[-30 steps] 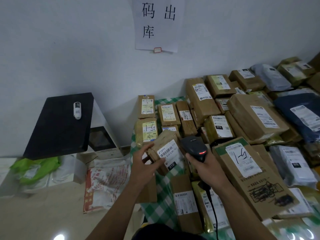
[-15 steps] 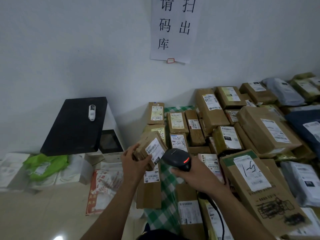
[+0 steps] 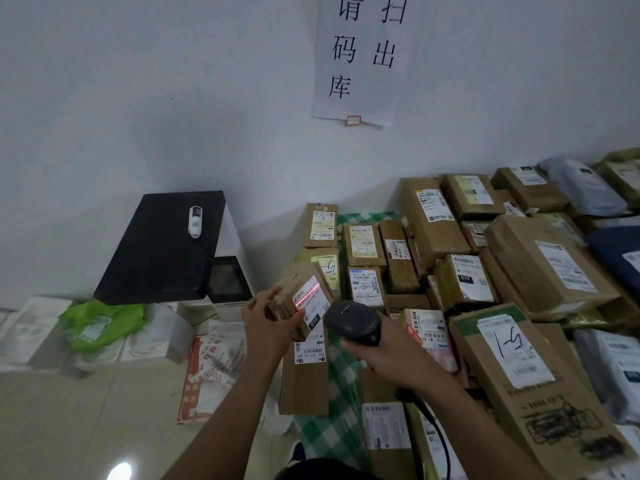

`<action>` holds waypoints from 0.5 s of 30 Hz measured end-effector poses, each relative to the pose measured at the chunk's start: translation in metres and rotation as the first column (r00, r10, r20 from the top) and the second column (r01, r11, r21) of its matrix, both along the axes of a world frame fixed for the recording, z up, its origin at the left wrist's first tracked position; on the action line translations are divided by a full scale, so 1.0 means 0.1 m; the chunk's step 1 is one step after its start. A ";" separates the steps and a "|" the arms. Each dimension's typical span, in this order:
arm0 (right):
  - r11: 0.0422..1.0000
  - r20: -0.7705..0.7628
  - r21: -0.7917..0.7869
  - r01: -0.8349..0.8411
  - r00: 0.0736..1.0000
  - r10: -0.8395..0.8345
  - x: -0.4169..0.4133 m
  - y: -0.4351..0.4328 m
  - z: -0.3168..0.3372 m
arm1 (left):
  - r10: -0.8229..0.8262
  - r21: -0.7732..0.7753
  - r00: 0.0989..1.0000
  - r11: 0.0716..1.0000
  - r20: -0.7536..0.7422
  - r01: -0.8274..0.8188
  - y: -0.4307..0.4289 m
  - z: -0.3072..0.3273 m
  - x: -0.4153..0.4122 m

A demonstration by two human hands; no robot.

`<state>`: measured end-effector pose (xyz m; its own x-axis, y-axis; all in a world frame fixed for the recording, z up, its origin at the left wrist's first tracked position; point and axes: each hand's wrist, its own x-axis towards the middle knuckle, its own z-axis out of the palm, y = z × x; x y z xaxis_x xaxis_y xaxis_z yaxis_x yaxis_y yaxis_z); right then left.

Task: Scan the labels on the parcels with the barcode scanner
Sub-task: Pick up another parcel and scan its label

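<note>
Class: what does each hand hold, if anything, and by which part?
The left hand grips a small brown parcel by its lower left end; the right hand grips the barcode scanner by its handle.

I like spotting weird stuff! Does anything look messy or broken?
Nothing looks broken. The big box on the right has black scribble covering part of its printing, and the small parcel in the left hand looks wrinkly under its tape. The red line on its label comes from the barcode scanner.
</note>
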<state>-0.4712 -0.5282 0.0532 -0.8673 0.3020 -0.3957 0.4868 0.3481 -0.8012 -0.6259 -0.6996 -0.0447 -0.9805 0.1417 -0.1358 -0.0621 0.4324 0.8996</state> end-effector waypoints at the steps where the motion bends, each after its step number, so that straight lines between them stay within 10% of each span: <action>1: 1.000 -0.004 -0.008 0.000 1.000 0.000 0.00 0.00 0.01 | 0.000 -0.001 1.000 1.000 -0.001 0.000 0.00 0.00 0.00; 15: 0.998 -0.038 -0.066 0.008 0.999 -0.011 -0.11 0.14 0.09 | 0.002 0.007 1.000 1.000 0.021 -0.002 0.06 0.05 -0.07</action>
<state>-0.4826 -0.5137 0.0619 -0.8796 0.2846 -0.3811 0.4579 0.2896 -0.8405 -0.6329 -0.6935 -0.0395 -0.9777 0.1409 -0.1556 -0.0821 0.4257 0.9011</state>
